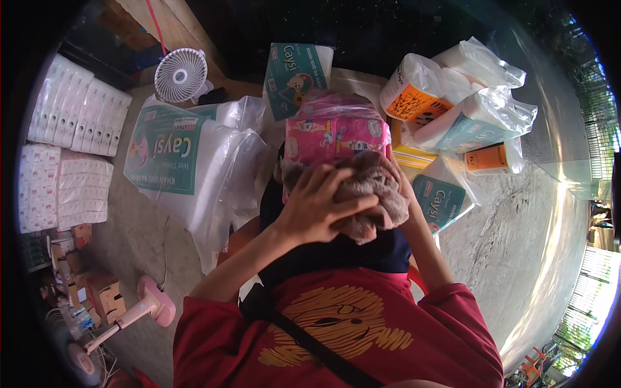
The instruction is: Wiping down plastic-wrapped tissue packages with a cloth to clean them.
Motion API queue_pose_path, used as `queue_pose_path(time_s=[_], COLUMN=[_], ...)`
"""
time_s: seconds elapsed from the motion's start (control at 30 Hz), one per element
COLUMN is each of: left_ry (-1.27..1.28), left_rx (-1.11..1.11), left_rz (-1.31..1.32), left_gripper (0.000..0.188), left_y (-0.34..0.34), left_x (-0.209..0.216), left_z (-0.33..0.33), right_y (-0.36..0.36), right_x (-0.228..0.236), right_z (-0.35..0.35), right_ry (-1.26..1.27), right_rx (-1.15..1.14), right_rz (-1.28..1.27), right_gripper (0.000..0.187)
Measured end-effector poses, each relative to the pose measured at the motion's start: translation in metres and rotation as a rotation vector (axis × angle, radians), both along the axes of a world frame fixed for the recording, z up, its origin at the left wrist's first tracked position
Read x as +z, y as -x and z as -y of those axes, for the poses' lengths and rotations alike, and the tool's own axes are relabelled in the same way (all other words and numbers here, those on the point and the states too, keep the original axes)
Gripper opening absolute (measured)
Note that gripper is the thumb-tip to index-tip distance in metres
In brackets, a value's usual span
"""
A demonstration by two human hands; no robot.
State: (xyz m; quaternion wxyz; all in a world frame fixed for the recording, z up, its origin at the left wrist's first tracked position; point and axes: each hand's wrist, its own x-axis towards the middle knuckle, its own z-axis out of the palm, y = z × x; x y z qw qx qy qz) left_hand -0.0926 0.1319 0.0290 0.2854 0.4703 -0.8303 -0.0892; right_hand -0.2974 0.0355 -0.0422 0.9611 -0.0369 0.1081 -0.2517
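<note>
A crumpled grey-brown cloth is bunched up in front of me, over my lap. My left hand is closed on it, fingers bent into its folds. Just beyond the cloth, partly covered by it, is a pink printed package in shiny clear plastic. My right hand is at the right side of the cloth and the package. Its fingers are mostly hidden behind them, so I cannot see what they grip.
Clear printed plastic bags lie at left, near a small white fan. Wrapped white rolls stand at right beside an orange-labelled roll. A teal-printed bag is beyond the package. Stacked packs and a pink standing fan are farther left.
</note>
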Motion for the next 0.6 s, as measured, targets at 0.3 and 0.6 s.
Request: queue_pose_path(time_s=[0.3,0.6], left_ry=[0.153,0.194], left_rx=[0.53,0.617], left_rz=[-0.078,-0.154], left_gripper=[0.056,0.061], left_y=[-0.036,-0.04], left_x=[-0.015,-0.03], left_z=[0.081,0.075], right_y=[-0.006,-0.006], right_x=[-0.017,-0.021], right_z=[0.003,-0.001], right_ry=[0.137,0.167], right_rx=[-0.112,-0.088], right_rz=[-0.343,-0.452], right_gripper=[0.058,0.064])
